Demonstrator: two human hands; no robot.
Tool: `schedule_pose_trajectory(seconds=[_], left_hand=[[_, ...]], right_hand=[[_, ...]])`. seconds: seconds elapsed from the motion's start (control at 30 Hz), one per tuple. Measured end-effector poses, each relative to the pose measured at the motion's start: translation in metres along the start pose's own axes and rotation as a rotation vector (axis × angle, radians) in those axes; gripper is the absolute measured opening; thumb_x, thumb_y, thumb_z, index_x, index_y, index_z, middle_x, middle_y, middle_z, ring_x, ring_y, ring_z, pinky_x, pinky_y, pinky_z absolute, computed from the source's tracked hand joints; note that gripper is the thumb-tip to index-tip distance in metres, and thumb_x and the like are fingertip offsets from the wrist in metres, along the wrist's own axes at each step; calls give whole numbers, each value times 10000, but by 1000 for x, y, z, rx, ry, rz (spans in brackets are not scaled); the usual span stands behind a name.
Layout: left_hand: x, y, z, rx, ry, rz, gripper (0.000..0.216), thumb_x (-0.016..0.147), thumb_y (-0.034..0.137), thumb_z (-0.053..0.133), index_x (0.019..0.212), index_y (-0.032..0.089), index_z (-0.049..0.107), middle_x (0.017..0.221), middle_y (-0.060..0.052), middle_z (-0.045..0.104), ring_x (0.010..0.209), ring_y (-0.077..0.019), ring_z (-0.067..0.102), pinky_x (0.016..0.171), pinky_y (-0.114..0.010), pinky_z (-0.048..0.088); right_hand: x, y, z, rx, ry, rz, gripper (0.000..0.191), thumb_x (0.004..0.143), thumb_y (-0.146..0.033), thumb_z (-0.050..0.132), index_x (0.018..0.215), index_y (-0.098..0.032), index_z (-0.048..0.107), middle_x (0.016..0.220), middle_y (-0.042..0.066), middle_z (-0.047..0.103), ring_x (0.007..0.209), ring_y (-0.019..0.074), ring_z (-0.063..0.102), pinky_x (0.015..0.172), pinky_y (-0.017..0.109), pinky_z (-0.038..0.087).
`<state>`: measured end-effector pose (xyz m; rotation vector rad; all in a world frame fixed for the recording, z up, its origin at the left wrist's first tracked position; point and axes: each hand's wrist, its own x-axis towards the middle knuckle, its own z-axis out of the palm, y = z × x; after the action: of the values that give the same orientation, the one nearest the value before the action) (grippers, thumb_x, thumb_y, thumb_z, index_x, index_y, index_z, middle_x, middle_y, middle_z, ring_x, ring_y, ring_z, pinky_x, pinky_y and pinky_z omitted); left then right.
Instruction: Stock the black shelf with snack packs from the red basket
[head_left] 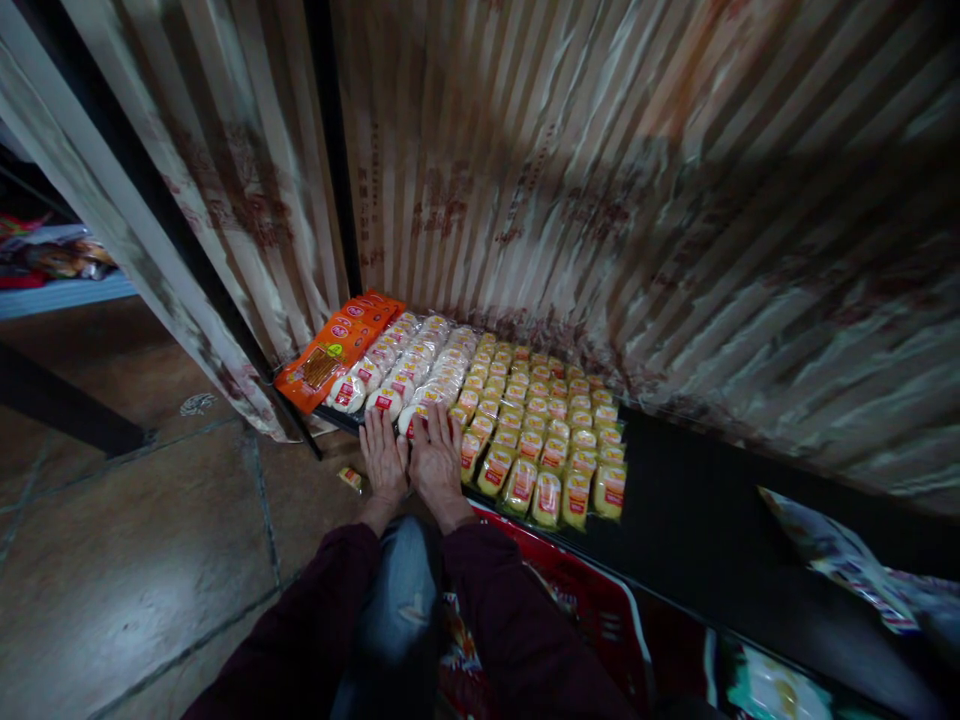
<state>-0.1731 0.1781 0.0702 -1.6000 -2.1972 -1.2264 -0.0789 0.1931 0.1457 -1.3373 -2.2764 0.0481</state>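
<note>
My left hand (384, 455) and my right hand (436, 455) lie side by side at the front edge of a black shelf (675, 480). Their fingers stretch forward, flat over the front ends of rows of round white wrapped cakes (386, 402) with red labels. Neither hand is closed around anything. To the right of my right hand stand several rows of yellow wrapped cakes (521, 485), also with red labels. Left of the white cakes lies an orange snack packet (341, 345), flat on the shelf's end.
A pleated curtain (487, 200) hangs behind the shelf, with a black post (334, 150) before it. One small yellow packet (350, 479) lies on the tiled floor (165, 560). Below the shelf is a red crate (600, 610). Shiny packets (847, 560) lie at the right.
</note>
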Motion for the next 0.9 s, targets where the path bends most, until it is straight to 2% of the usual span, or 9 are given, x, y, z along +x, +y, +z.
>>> schedule_pose_trajectory(seconds=[0.23,0.43,0.67,0.77,0.83,0.9], left_hand=[[0,-3,2,-13,-35,-16,547,988,338,236,1488,117,257,1553,-142,262,1471,-215,97,1193,-494,109],[-3,-2,1,-41,-5,-1,541,978,355,281,1434,75,358,1541,-194,263,1468,-252,115,1181,-525,131],[-5,26,-17,-205,19,77,413,964,300,342,1281,112,528,1521,-174,327,1465,-271,135,1169,-523,202],[-12,46,-31,-311,-8,164,350,952,238,357,1208,154,581,1446,-142,451,1414,-249,296,1143,-481,300],[-24,60,-41,-377,-56,228,331,936,190,369,1170,167,601,1328,-131,565,1291,-221,471,1086,-439,395],[-40,74,-48,-428,-123,253,337,912,144,380,1164,176,601,1219,-113,629,1161,-199,567,1012,-409,470]], right_hand=[[-9,1,7,36,74,-28,386,958,-290,435,1266,-106,580,1491,180,387,1437,251,247,1166,477,180],[-25,0,4,53,131,-53,346,954,-244,439,1245,-140,595,1449,142,465,1426,221,279,1158,458,222],[-48,5,-19,100,204,-84,344,922,-160,442,1220,-132,611,1414,140,510,1407,232,319,1149,468,264],[-63,10,-31,141,271,-88,329,918,-146,423,1171,-125,633,1367,154,550,1381,222,358,1130,462,311],[-79,15,-37,171,316,-86,323,916,-138,414,1148,-131,638,1330,155,576,1352,214,395,1105,455,351],[-99,22,-41,198,347,-67,319,913,-140,416,1145,-142,635,1315,152,582,1317,212,430,1074,453,388]])
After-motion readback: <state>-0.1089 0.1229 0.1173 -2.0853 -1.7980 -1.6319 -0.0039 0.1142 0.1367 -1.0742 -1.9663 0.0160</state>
